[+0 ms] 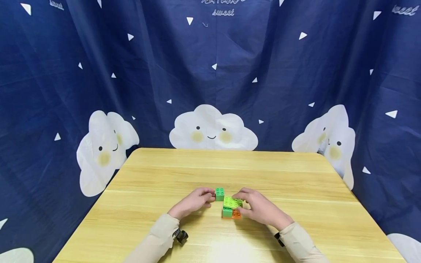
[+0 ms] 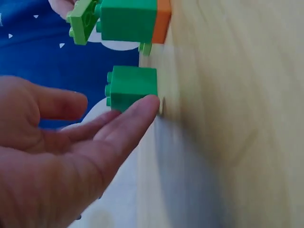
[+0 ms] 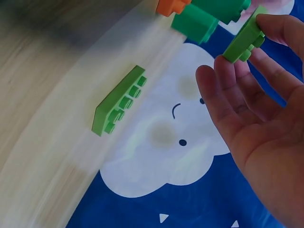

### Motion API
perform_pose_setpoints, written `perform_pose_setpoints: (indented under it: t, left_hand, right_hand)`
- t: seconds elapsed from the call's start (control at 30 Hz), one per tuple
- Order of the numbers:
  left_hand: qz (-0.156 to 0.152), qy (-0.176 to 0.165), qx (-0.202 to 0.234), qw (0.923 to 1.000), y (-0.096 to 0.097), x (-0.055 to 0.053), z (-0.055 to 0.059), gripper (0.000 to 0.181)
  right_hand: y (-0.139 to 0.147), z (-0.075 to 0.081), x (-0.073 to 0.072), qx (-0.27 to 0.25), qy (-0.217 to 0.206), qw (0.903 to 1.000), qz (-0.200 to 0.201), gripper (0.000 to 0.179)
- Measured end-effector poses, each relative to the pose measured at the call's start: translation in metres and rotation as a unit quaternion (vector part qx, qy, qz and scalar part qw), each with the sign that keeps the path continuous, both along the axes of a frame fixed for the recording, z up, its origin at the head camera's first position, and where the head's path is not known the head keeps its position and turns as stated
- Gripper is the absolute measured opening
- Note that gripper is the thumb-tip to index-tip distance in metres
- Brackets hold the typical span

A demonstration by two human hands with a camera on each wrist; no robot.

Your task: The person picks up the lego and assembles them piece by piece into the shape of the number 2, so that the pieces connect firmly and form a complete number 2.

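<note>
My right hand [image 1: 263,209] pinches a thin lime-green toy brick [image 3: 244,38] between thumb and fingertips. It holds this brick tilted over a green brick [image 1: 227,212] fixed on an orange brick [image 1: 236,214], whose studs show on its right part. My left hand [image 1: 196,201] reaches in from the left, fingers extended and thumb apart. Its fingertips are right at a separate green brick [image 2: 128,85], which stands on the table with its studs up. A second thin lime-green brick [image 3: 118,102] lies on the table near the right hand, mostly hidden behind that hand's fingers in the head view.
The wooden table [image 1: 158,175] has rounded far corners. Behind and beside it hangs a dark blue curtain [image 1: 184,65] with printed clouds and triangles. A small black wrist camera [image 1: 181,236] sits at the left sleeve cuff.
</note>
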State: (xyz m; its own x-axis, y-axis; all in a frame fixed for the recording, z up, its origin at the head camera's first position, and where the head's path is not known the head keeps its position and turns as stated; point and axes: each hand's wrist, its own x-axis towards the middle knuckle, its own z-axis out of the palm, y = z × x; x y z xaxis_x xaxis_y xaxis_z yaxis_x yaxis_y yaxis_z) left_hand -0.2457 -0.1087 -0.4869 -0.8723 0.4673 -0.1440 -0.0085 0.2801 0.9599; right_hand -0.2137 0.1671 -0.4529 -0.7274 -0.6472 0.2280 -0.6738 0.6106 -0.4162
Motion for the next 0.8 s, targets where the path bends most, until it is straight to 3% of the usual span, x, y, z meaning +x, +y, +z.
perform_pose_setpoints:
  t: [0.13, 0.2, 0.27, 0.33, 0.43, 0.6, 0.8]
  left_hand:
    - [-0.063, -0.049, 0.052, 0.9955, 0.003, 0.002, -0.002, 0.046]
    - [-0.077, -0.069, 0.075, 0.9918, 0.004, 0.003, -0.001, 0.048]
    - [-0.076, -0.065, 0.071, 0.9924, 0.003, 0.002, 0.001, 0.048]
    - [-0.063, -0.039, 0.044, 0.9962, 0.001, 0.002, 0.005, 0.047]
    - [-0.048, 0.026, -0.013, 0.9984, 0.000, 0.004, 0.013, 0.043]
    - [-0.038, 0.094, -0.053, 0.9934, 0.006, 0.011, 0.024, 0.034]
    - [-0.042, 0.142, -0.076, 0.9860, 0.014, 0.017, 0.024, 0.027]
  right_hand:
    - [-0.003, 0.000, 0.002, 0.008, -0.007, 0.9999, 0.001, 0.034]
    - [-0.004, 0.000, 0.003, 0.008, -0.008, 0.9999, 0.003, 0.033]
    - [-0.004, 0.001, 0.004, 0.008, -0.007, 0.9999, 0.005, 0.033]
    - [-0.005, 0.001, 0.004, 0.007, -0.004, 1.0000, 0.005, 0.033]
    - [-0.006, 0.002, 0.004, 0.007, 0.000, 1.0000, 0.006, 0.032]
    - [-0.006, 0.002, 0.004, 0.001, 0.001, 1.0000, 0.007, 0.031]
    - [-0.006, 0.001, 0.005, 0.007, -0.011, 0.9999, 0.002, 0.032]
